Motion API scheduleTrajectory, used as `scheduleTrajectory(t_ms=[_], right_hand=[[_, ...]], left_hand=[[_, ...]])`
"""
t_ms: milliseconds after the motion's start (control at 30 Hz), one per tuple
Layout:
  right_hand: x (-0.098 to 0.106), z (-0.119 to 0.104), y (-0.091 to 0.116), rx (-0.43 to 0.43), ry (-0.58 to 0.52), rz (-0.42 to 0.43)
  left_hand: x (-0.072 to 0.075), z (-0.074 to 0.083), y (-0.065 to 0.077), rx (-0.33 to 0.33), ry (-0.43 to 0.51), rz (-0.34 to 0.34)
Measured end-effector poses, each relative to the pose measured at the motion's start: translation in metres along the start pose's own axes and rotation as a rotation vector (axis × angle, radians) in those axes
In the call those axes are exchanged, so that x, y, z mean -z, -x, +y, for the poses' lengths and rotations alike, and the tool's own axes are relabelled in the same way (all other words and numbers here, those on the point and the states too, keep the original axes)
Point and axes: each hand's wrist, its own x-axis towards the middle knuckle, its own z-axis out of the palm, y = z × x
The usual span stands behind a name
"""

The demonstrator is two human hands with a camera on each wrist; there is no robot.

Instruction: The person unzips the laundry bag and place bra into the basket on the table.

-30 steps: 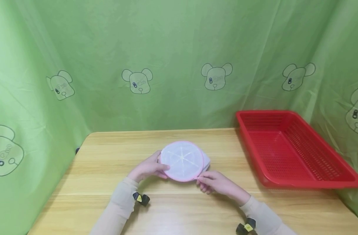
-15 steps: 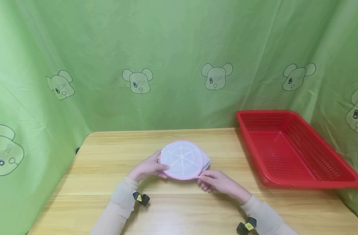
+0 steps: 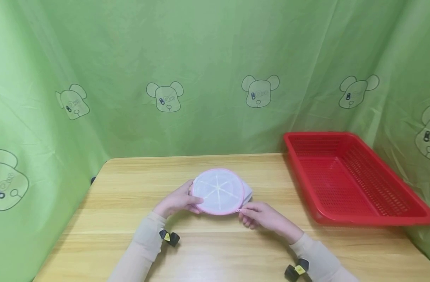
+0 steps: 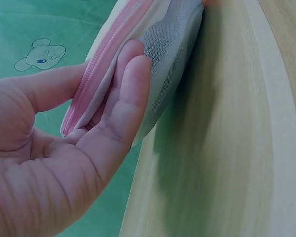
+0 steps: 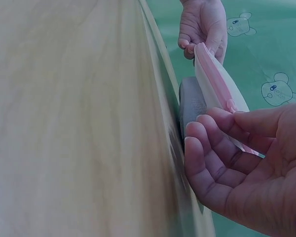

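Observation:
A round mesh laundry bag (image 3: 218, 192) with a pink zipper (image 4: 108, 54) around its rim is held just over the table. Its top is pale with light lines crossing at the centre, and grey mesh (image 4: 170, 44) shows underneath. My left hand (image 3: 179, 201) grips the bag's left edge, thumb on top and fingers beneath. At the front right of the rim, my right hand (image 3: 262, 216) pinches the pink zipper pull (image 5: 231, 105) between thumb and forefinger. Its other fingers curl loosely below.
A red perforated plastic basket (image 3: 342, 219) stands at the table's right side. The wooden table (image 3: 130, 188) is backed by a green curtain (image 3: 215, 133) printed with bear heads. A black wrist device is on each sleeve.
My right hand has shifted slightly right and away from me along the rim with the zipper pull. The bag's near edge has lifted a little; my left hand stays in place.

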Motion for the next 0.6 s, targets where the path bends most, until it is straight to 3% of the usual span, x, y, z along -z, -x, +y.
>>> scheduleTrajectory(t_ms=[600], right_hand=[[0.0022,0.0011,-0.0001,-0.021,-0.009,0.002]], left_hand=[[0.0014,-0.0019,-0.0013,0.01,-0.014,-0.002]])
